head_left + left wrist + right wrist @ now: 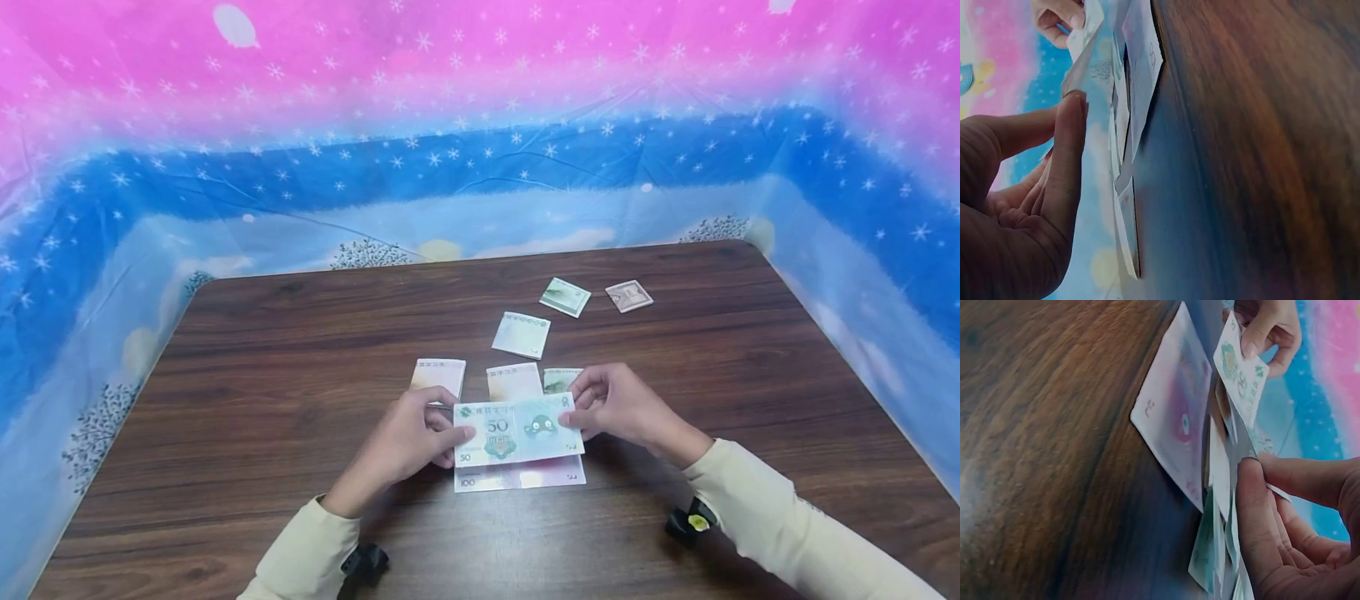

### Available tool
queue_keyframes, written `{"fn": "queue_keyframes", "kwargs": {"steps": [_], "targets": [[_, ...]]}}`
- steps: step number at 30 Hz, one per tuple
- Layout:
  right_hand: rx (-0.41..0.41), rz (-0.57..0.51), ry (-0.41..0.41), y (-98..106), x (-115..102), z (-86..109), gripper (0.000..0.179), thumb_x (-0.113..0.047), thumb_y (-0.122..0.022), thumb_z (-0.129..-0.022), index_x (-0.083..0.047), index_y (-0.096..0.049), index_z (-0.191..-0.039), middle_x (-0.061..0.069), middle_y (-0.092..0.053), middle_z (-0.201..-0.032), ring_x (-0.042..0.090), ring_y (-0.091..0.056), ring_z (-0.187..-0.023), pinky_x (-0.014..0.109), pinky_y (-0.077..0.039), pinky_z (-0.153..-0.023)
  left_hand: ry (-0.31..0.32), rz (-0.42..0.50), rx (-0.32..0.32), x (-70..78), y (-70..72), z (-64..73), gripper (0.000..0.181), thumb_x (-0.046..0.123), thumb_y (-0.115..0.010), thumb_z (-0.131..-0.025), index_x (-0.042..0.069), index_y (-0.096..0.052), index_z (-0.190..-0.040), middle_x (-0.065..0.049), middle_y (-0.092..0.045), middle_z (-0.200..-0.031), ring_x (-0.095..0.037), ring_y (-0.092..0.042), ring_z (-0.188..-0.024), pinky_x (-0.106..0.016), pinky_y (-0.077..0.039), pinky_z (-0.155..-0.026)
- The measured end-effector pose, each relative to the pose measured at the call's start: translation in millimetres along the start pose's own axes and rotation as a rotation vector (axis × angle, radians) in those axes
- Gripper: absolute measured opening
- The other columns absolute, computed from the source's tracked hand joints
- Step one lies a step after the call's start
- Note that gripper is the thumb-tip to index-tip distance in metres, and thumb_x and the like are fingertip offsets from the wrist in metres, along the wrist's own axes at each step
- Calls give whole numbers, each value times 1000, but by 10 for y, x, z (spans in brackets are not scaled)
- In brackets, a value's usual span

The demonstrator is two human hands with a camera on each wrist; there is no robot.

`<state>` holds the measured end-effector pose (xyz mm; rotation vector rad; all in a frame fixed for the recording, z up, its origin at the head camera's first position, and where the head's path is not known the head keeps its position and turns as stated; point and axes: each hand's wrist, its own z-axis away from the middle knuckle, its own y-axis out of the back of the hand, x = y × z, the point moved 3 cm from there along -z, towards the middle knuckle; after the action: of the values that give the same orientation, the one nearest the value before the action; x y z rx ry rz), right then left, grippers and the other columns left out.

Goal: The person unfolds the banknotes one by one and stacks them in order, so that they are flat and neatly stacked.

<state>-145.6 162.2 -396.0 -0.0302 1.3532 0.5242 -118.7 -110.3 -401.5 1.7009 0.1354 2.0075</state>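
A green play banknote (517, 435) marked 50 is stretched flat between both hands, above the table. My left hand (411, 437) pinches its left edge between thumb and fingers. At the opposite edge, my right hand (618, 410) holds it in the same kind of pinch. Below and nearer to me lies a pink banknote (1175, 409) marked 100, partly covered in the head view. Just beyond the hands are a folded pale note (438, 377), another folded pale note (514, 383) and a green folded note (558, 381) beside the right fingers.
Farther back on the dark wooden table (300, 350) lie a pale folded note (521, 335), a small green folded note (566, 297) and a brownish folded note (630, 296). A pink and blue snowflake-patterned cloth (450, 158) encloses the table's back and sides.
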Motion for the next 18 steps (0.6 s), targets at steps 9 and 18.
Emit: {"fn": "queue_keyframes", "kwargs": {"steps": [9, 18], "targets": [[-63, 138, 66, -74, 88, 13, 24, 7, -82, -76, 6, -60, -86, 7, -62, -70, 18, -66, -56, 39, -61, -56, -25, -224, -63, 0, -54, 20, 35, 10, -81, -86, -4, -63, -112, -2, -68, -66, -13, -64, -52, -29, -55, -49], [-64, 307, 92, -98, 153, 17, 26, 2, -85, -76, 1, -60, -84, 2, -62, -65, 16, -66, -51, 32, -58, -52, -39, -389, -54, -11, -106, 20, 38, 14, -81, -87, -3, -64, -115, 3, -63, -61, -12, -60, -47, -28, -48, -50]]}}
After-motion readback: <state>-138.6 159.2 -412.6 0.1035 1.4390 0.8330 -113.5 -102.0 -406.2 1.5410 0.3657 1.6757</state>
